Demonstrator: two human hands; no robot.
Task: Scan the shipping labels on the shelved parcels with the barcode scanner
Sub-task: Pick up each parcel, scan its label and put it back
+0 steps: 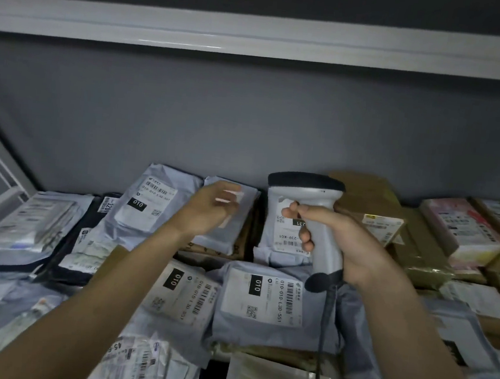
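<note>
Right hand (341, 241) wrapped tight around the grip of the grey barcode scanner (316, 214), index finger curled at the trigger side, dark scanner head up and pointing toward the back of the shelf. Black cable (325, 328) drops from the handle base down over the parcels. Left hand (210, 207) reaches forward, motion-blurred, fingers on the top edge of a grey poly mailer (227, 217) leaning near the back wall (250, 113); cannot tell if it pinches the mailer or just touches it. The 2 hands are apart, scanner just right of that mailer. Directly behind the scanner sits another grey mailer with a white label (287, 232) partly hidden by the fingers. Front row: a grey mailer with a 010 label (262, 297) lies flat under the right wrist. Brown cardboard boxes (372, 207) stacked to the right. White shelf rail (257, 35) runs overhead.
</note>
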